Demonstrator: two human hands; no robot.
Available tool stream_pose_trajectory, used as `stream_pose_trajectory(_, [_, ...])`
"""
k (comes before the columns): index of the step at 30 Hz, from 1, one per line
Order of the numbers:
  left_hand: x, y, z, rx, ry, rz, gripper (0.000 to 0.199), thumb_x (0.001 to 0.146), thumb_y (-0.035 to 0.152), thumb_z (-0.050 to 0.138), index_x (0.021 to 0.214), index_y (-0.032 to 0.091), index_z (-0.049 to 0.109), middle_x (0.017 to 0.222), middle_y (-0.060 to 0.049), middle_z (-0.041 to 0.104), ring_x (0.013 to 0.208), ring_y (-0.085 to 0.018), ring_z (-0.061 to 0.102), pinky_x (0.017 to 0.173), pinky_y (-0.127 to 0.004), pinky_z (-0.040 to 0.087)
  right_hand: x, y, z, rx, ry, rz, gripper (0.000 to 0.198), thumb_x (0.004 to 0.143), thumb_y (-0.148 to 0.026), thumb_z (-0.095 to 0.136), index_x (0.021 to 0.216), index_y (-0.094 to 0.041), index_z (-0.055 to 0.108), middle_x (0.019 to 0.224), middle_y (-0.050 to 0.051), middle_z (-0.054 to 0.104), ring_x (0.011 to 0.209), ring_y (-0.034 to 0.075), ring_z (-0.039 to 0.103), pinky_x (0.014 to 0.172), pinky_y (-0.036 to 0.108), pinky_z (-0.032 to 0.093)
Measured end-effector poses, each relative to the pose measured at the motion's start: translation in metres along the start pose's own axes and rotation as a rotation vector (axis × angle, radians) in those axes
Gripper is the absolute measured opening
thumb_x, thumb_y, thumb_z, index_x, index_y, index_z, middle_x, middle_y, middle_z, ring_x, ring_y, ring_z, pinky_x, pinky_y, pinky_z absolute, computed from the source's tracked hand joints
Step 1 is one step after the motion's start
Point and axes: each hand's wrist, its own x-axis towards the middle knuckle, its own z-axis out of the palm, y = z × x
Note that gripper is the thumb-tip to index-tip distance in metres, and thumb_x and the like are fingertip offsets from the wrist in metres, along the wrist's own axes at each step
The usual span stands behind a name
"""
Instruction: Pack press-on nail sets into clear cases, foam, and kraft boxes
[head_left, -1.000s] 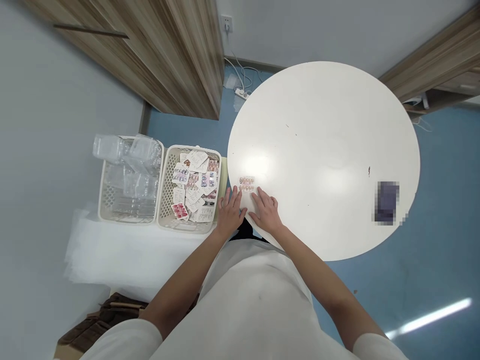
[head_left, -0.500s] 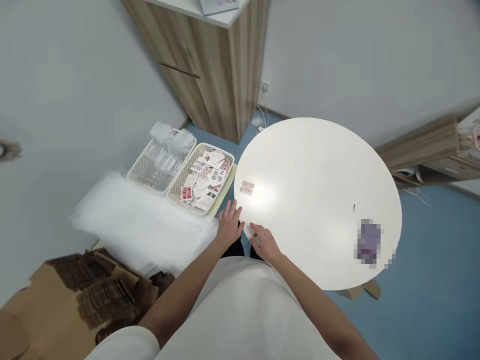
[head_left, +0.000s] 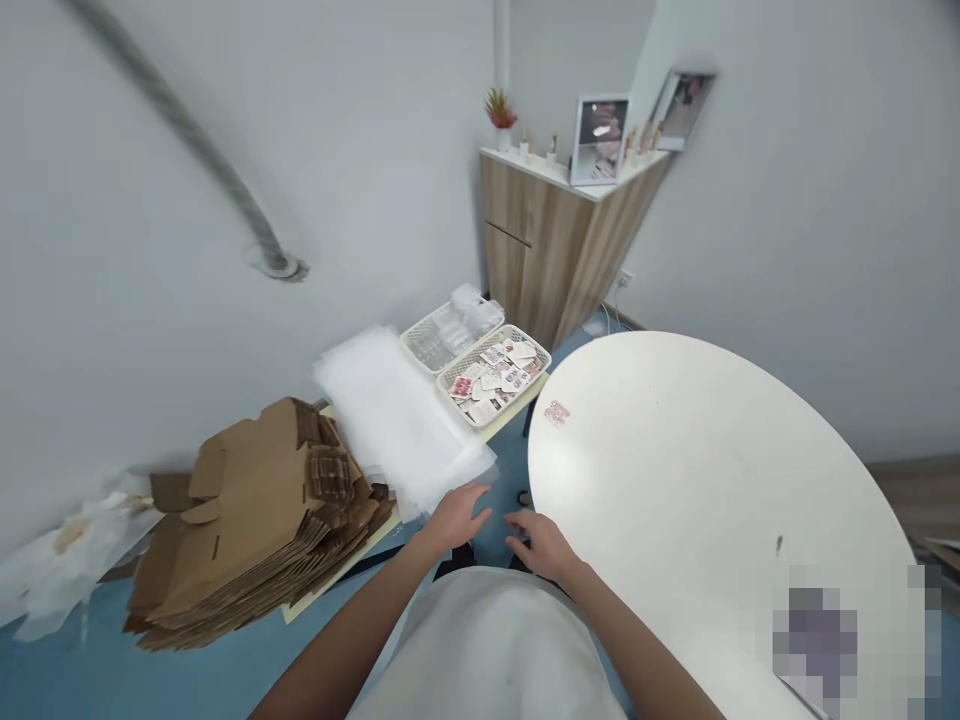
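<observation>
My left hand [head_left: 456, 517] hovers with nothing in it, fingers apart, beside the near corner of a stack of white translucent sheets [head_left: 397, 410]. Close to the left rim of the round white table [head_left: 675, 480] is my right hand [head_left: 541, 543], also holding nothing, its fingers loosely spread. On that table lies a small card with pinkish pieces [head_left: 556, 413]. Beyond the sheets stands a white basket [head_left: 444, 385] full of printed cards, some with red or purple pieces. Behind it, a second basket [head_left: 412, 345] contains clear plastic packets.
Folded brown cardboard boxes [head_left: 255, 510] are piled at the left end of the low pale-yellow table [head_left: 517, 405]. A wooden cabinet [head_left: 540, 230] with picture frames fills the corner. White plastic wrapping [head_left: 75, 560] lies far left. A blurred-out purple item [head_left: 817, 635] rests at the round table's right.
My view has swung left and up, bringing in the cardboard pile and the cabinet top. Both hands have shifted away from the table's edge, still without anything in them.
</observation>
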Motion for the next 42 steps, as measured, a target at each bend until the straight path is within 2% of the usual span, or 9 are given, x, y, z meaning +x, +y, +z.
stream_pose_trajectory(6, [-0.028, -0.029, -0.046, 0.023, 0.078, 0.006, 0.043, 0.078, 0.04, 0.044, 0.118, 0.021, 0.047, 0.117, -0.007, 0.055, 0.107, -0.022, 0.051, 0.087, -0.033, 0.041, 0.058, -0.034, -0.001, 0.111, 0.071, -0.065, 0.025, 0.079, -0.028, 0.046, 0.1, -0.02, 0.057, 0.089, 0.006, 0.064, 0.075, 0.018, 0.059, 0.071, 0.033, 0.047])
stream_pose_trajectory(12, [-0.046, -0.058, -0.089, 0.048, 0.09, 0.0, 0.05, 0.076, 0.044, 0.047, 0.12, 0.021, 0.044, 0.117, -0.008, 0.055, 0.105, -0.022, 0.052, 0.085, -0.032, 0.041, 0.111, -0.07, 0.009, 0.38, 0.203, 0.052, 0.032, 0.077, -0.039, 0.048, 0.098, -0.018, 0.057, 0.085, 0.007, 0.064, 0.073, 0.017, 0.059, 0.068, 0.033, 0.049])
stream_pose_trajectory(16, [-0.037, -0.069, -0.115, 0.074, 0.108, 0.057, 0.05, 0.076, 0.045, 0.047, 0.12, 0.022, 0.044, 0.113, -0.006, 0.057, 0.099, -0.021, 0.056, 0.078, -0.029, 0.043, 0.136, -0.083, 0.011, 0.451, 0.186, 0.055, 0.034, 0.075, -0.041, 0.05, 0.097, -0.017, 0.058, 0.085, 0.007, 0.064, 0.071, 0.017, 0.06, 0.066, 0.033, 0.049])
stream_pose_trajectory(21, [-0.011, -0.08, -0.141, 0.119, 0.169, 0.048, 0.051, 0.079, 0.045, 0.043, 0.123, 0.02, 0.041, 0.119, -0.007, 0.053, 0.102, -0.021, 0.054, 0.08, -0.029, 0.042, 0.173, -0.082, -0.008, 0.361, 0.234, 0.089, 0.033, 0.073, -0.039, 0.051, 0.096, -0.017, 0.059, 0.091, 0.008, 0.064, 0.075, 0.017, 0.059, 0.067, 0.033, 0.048])
stream_pose_trajectory(25, [0.02, -0.094, -0.153, 0.135, 0.151, 0.034, 0.053, 0.079, 0.046, 0.042, 0.125, 0.02, 0.037, 0.123, -0.008, 0.05, 0.109, -0.022, 0.049, 0.085, -0.031, 0.04, 0.212, -0.065, -0.024, 0.31, 0.33, 0.168, 0.032, 0.073, -0.038, 0.051, 0.097, -0.018, 0.057, 0.099, 0.009, 0.061, 0.082, 0.019, 0.057, 0.07, 0.034, 0.047])
stream_pose_trajectory(32, [0.111, -0.117, -0.171, 0.208, -0.067, -0.153, 0.058, 0.074, 0.042, 0.05, 0.126, 0.019, 0.035, 0.122, -0.015, 0.048, 0.109, -0.031, 0.047, 0.08, -0.039, 0.04, 0.282, -0.027, -0.043, 0.034, 0.367, 0.177, 0.038, 0.075, -0.036, 0.048, 0.107, -0.017, 0.052, 0.107, 0.011, 0.053, 0.098, 0.023, 0.05, 0.082, 0.04, 0.041])
stream_pose_trajectory(35, [0.157, -0.123, -0.177, 0.126, 0.024, -0.194, 0.062, 0.075, 0.047, 0.049, 0.129, 0.023, 0.029, 0.132, -0.014, 0.037, 0.117, -0.032, 0.039, 0.084, -0.041, 0.038, 0.32, -0.014, -0.054, -0.074, 0.348, 0.108, 0.036, 0.075, -0.03, 0.047, 0.109, -0.017, 0.049, 0.108, 0.012, 0.05, 0.105, 0.024, 0.044, 0.089, 0.042, 0.036])
stream_pose_trajectory(37, [0.187, -0.129, -0.179, -0.006, 0.092, -0.23, 0.062, 0.078, 0.047, 0.045, 0.131, 0.022, 0.023, 0.13, -0.013, 0.038, 0.118, -0.027, 0.038, 0.085, -0.038, 0.038, 0.346, -0.007, -0.059, -0.126, 0.361, 0.093, 0.031, 0.076, -0.025, 0.045, 0.106, -0.017, 0.051, 0.113, 0.013, 0.046, 0.109, 0.025, 0.04, 0.09, 0.042, 0.034])
stream_pose_trajectory(42, [0.248, -0.151, -0.173, -0.268, 0.292, -0.496, 0.07, 0.074, 0.042, 0.054, 0.129, 0.011, 0.024, 0.122, -0.018, 0.041, 0.109, -0.026, 0.045, 0.086, -0.037, 0.038, 0.385, 0.0, -0.057, -0.267, 0.388, 0.101, 0.026, 0.078, -0.025, 0.046, 0.101, -0.018, 0.054, 0.127, 0.013, 0.032, 0.112, 0.027, 0.035, 0.09, 0.044, 0.03])
